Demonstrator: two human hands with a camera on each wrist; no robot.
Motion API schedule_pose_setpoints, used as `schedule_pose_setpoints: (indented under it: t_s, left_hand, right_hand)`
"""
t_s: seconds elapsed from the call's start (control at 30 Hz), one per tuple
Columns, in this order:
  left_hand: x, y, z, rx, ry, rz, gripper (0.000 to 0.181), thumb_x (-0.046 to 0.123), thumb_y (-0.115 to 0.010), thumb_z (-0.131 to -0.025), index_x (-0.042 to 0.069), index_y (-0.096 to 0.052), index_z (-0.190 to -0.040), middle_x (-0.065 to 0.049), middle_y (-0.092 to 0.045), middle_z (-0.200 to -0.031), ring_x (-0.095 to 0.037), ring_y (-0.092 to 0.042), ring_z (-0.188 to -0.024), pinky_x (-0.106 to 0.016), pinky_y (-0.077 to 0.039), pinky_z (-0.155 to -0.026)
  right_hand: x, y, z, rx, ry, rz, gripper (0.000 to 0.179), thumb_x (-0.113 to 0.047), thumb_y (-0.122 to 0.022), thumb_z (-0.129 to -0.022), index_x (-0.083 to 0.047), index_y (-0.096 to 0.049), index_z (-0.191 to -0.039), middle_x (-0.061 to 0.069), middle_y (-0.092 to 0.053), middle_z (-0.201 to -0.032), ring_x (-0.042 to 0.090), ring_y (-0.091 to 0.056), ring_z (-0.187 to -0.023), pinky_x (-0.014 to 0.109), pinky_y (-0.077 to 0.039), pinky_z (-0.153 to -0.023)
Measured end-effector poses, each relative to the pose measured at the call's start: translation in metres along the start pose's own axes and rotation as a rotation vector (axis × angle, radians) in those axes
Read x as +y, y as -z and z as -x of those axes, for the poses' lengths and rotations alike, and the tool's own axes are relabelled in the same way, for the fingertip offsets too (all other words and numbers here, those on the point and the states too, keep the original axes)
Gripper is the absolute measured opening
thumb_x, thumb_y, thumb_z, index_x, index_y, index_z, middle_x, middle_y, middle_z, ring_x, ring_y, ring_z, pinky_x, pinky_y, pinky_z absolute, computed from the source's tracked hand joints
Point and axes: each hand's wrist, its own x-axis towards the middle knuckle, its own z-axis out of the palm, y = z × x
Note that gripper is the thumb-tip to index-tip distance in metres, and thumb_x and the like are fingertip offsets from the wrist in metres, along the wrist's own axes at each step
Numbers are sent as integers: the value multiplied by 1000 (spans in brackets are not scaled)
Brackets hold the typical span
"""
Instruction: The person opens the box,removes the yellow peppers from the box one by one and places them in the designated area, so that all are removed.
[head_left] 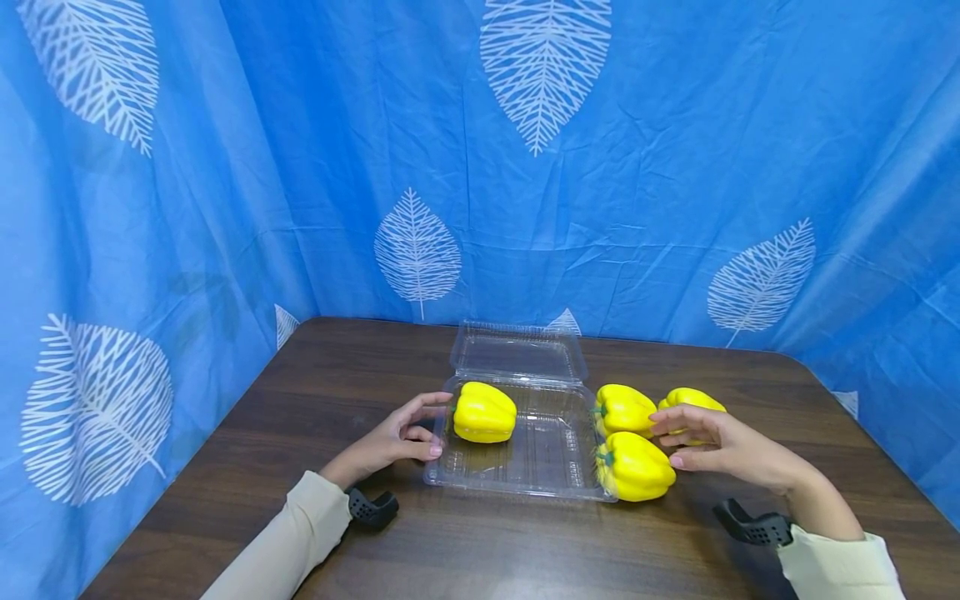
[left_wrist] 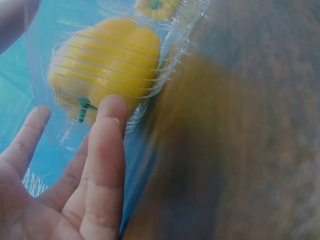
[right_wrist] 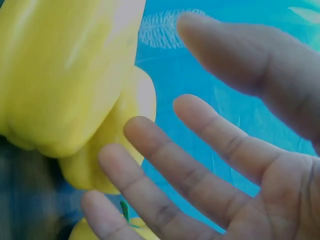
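A clear plastic clamshell box (head_left: 551,437) lies with its lid (head_left: 517,354) folded back. One yellow bell pepper (head_left: 485,412) sits in its left half; the left wrist view shows this through the ribbed wall. My left hand (head_left: 397,435) is at the box's left side, fingers spread and fingertips touching the wall. Right of the box are three more yellow peppers: a near one (head_left: 637,468), a middle one (head_left: 626,408) and a far one (head_left: 692,398) partly hidden by my right hand (head_left: 731,450). That hand hovers beside them, fingers parted, holding nothing.
A dark wooden table (head_left: 337,367) carries everything. Blue curtains (head_left: 637,192) with white leaf prints hang behind it and along both sides. A black wrist strap (head_left: 372,508) is on the left arm, another strap (head_left: 753,527) on the right.
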Motion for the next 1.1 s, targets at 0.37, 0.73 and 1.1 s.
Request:
schedule_pose_setpoints:
  t_s: [0.37,0.73,1.1]
  left_hand:
    - [-1,0,0,-4,0,7,85,19,-76,-98,3,-29,-167,-32,-32,-167,-27,-69,-115,-32,-61,-88]
    - [-3,1,-1,-3,5,1,84,19,-76,-98,2,-30,-167,-33,-33,-166,-27,-69,-114,-32,-61,-87]
    - [-2,0,0,-10,-9,8,84,18,-76,-98,2,-29,-167,-32,-33,-166,-26,-68,-113,-32,-61,-86]
  right_hand:
    - [-13,-15,-8,196,-1,72,45,-3,-68,-104,14,-53,-144,26,-65,-134,8,-69,-112,29,-62,-87]
    - [-23,-31,-20,316,74,44,39,3,-69,-102,14,-57,-138,3,-73,-124,9,-72,-107,27,-62,-84]
    - [-36,-47,-32,364,59,-4,42,-1,-70,-103,11,-57,-142,22,-70,-129,9,-72,-108,25,-61,-87]
